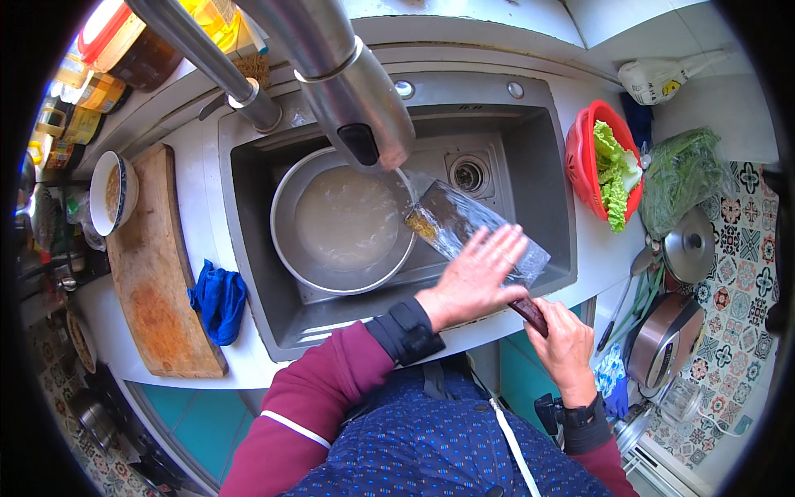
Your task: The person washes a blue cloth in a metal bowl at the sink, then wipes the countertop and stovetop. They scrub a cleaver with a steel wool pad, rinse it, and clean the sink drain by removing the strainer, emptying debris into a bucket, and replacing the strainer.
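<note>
A wide-bladed cleaver (458, 217) is held over the sink, wet and shiny, with yellowish bits near its far end. My right hand (566, 346) is closed around its dark brown handle (528, 316). Flat on the blade lies my left hand (475, 280), fingers stretched out. Water runs from the metal faucet (352, 103) onto the far end of the blade. Left of the cleaver, a round metal basin (284, 248) of cloudy water sits in the grey sink (542, 157); the blade's far end reaches its right rim.
Beyond the sink's right edge stands a red colander (581, 166) with leafy greens (614, 170), beside bagged greens (681, 176). A pot lid (689, 244) lies nearer. To the left are a wooden cutting board (153, 273), a white bowl (108, 192) and a blue cloth (219, 301).
</note>
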`<move>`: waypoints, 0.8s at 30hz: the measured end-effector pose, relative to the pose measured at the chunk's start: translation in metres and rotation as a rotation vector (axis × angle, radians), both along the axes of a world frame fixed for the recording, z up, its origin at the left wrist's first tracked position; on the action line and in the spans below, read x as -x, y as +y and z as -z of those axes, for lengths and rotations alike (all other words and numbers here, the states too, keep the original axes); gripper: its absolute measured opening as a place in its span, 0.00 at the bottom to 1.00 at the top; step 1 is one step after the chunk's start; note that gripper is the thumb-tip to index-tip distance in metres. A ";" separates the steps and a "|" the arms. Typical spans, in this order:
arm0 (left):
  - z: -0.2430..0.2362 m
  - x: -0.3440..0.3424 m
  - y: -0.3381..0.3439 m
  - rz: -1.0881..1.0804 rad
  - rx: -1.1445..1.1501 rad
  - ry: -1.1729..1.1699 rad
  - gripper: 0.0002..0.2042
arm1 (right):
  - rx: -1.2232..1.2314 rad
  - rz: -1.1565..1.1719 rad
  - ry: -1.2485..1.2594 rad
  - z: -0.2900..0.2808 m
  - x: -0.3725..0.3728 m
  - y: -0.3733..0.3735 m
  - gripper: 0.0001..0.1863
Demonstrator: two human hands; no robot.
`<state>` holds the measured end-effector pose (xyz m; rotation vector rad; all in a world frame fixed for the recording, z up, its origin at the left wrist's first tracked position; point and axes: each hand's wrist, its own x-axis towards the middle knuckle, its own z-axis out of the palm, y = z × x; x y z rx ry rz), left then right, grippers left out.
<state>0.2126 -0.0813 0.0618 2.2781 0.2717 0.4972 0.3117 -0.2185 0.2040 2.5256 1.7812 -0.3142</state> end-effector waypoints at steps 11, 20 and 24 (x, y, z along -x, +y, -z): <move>0.135 0.140 0.134 -0.576 0.111 1.160 0.25 | 0.020 0.085 -0.044 -0.010 -0.002 -0.023 0.20; 0.121 0.146 0.118 -0.745 -0.450 0.398 0.12 | -0.052 0.047 -0.040 -0.004 0.010 -0.018 0.20; 0.087 0.149 0.109 -0.541 0.109 0.446 0.15 | 0.016 0.171 0.163 0.005 0.015 -0.013 0.21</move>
